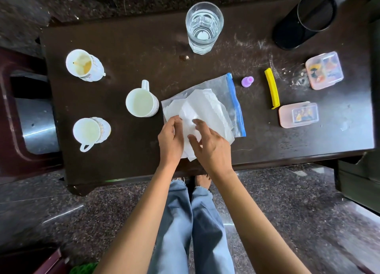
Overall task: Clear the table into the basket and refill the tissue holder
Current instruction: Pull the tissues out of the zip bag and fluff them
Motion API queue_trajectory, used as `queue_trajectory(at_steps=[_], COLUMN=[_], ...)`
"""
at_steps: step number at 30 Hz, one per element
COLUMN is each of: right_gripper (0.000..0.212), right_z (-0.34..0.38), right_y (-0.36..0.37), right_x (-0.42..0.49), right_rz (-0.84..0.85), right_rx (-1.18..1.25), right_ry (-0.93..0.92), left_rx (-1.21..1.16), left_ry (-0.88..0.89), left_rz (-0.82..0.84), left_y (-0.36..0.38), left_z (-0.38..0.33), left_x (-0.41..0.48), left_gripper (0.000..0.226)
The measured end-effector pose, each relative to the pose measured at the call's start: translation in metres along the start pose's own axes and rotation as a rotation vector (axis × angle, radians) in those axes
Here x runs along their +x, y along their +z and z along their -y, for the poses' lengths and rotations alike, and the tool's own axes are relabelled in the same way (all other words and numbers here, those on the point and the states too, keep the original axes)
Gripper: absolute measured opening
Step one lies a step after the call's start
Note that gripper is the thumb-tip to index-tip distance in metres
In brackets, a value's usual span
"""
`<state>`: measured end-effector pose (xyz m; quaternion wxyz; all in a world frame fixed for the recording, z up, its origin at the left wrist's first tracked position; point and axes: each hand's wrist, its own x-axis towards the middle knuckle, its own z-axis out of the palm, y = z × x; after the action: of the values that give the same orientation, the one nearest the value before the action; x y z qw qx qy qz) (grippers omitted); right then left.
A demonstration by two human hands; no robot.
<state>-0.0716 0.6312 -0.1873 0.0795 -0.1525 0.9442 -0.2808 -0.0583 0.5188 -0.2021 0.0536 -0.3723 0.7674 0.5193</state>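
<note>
A stack of white tissues [207, 109] lies on a clear zip bag [232, 92] with a blue seal, in the middle of the dark table [133, 39]. My left hand [171, 139] pinches the near left edge of the tissues. My right hand [209, 144] rests on the stack with fingers spread, thumb under a fold. A black cylindrical tissue holder [304, 21] stands open at the far right corner. Three white cups [84, 65] [141, 102] [90, 131] sit on the left. A glass of water [203, 27] stands at the far middle.
A purple cap [247, 81], a yellow bag clip [271, 88] and two pink plastic boxes [323, 70] [298, 114] lie right of the bag. A dark chair with a metal seat [35, 117] stands to the left. My legs are at the table's near edge.
</note>
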Motion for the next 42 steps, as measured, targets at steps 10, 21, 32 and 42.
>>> queue_trajectory(at_steps=[10, 21, 32, 42], right_gripper=[0.009, 0.04, 0.015, 0.016], right_z=[0.001, -0.026, -0.022, -0.024], right_y=[-0.009, -0.004, -0.003, -0.013], right_x=[0.002, 0.023, 0.025, 0.012], right_rz=[-0.048, -0.035, -0.059, -0.015], right_rx=[0.282, -0.015, 0.026, -0.025], right_ry=[0.21, 0.496, 0.569, 0.692], left_rx=[-0.022, -0.191, 0.022, 0.108], left_ry=[-0.079, -0.148, -0.087, -0.002], left_rz=[0.026, 0.088, -0.039, -0.107], left_y=[0.001, -0.008, -0.007, -0.005], left_z=[-0.004, -0.008, -0.007, 0.0], left_x=[0.005, 0.005, 0.003, 0.01], left_gripper=[0.033, 0.017, 0.047, 0.04])
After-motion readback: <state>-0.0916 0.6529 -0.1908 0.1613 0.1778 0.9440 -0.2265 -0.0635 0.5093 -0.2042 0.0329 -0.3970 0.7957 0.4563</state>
